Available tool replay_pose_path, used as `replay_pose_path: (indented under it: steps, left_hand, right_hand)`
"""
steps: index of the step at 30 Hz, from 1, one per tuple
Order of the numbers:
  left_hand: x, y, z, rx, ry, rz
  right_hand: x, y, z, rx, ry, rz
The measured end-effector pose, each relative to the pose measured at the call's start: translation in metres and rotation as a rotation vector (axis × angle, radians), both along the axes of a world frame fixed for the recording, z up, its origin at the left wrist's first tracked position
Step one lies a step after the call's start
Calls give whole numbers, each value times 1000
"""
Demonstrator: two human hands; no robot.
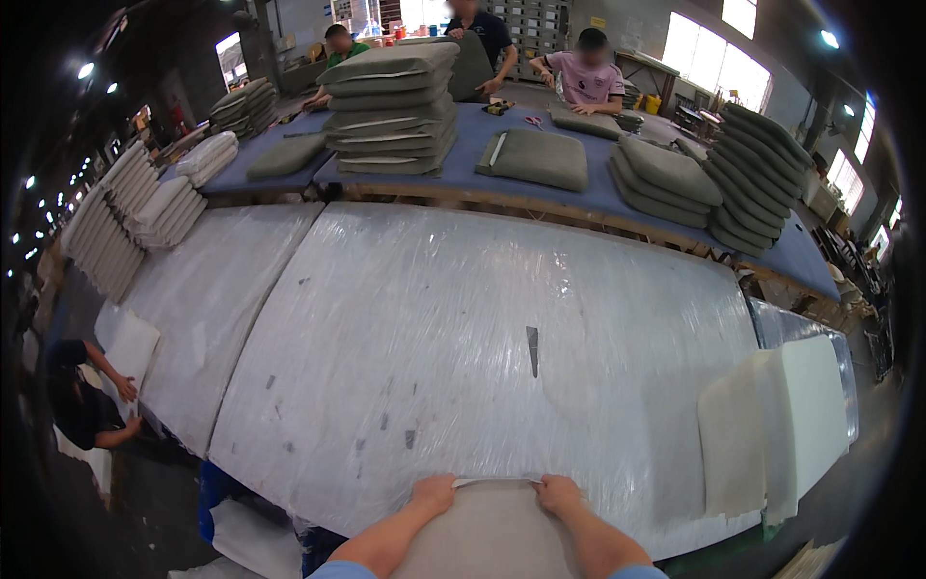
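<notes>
Beige fabric piece [492,526] is at the plastic-covered table's [415,318] near edge, running between the forearms. Left hand [434,492] closed on its table-side left corner, right hand [559,494] gripping the table-side right corner.

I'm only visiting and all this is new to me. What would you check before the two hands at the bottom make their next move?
1. Left hand has a grip on the beige piece: ok, at its far left corner.
2. Right hand has a grip too: ok, at the far right corner.
3. Near end lying flat: cannot tell, it runs out of view.
4. Plastic-covered table fully bare: not ok, pale sheets lie at its right end.
5. Dark wedge-shaped patch harmless: cannot tell whether scrap or tear.
</notes>
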State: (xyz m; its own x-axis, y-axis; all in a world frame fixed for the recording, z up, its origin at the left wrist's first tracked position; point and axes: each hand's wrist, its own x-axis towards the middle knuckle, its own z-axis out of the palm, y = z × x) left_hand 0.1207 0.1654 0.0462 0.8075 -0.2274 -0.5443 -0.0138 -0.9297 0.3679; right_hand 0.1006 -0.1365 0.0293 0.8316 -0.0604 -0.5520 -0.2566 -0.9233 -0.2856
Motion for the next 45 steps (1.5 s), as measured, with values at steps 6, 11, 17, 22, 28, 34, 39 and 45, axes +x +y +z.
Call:
replay_pose_path:
  steps: [6, 11, 17, 22, 28, 34, 39, 45]
  left_hand:
    - [0, -5, -24, 56, 63, 72]
    - [5, -3, -28, 0, 4, 15]
    - [10, -8, -19, 6, -26, 48]
    - [8, -7, -17, 29, 8, 63]
    - [14, -7, -17, 39, 20, 47]
    - [18, -9, -23, 15, 21, 45]
    - [13, -6, -36, 39, 32, 55]
    - [10, -6, -38, 62, 9, 22]
  right_hand:
    - [-14, 11, -21, 38, -243, -115]
    - [-8, 9, -26, 51, -195, -136]
    - [-5, 9, -14, 34, -184, -123]
    - [-3, 7, -6, 61, -85, -103]
    - [14, -37, 22, 107, 112, 40]
    - [-8, -54, -6, 1, -67, -174]
    - [-6, -45, -19, -10, -179, -220]
    - [-12, -47, -27, 45, -256, -259]
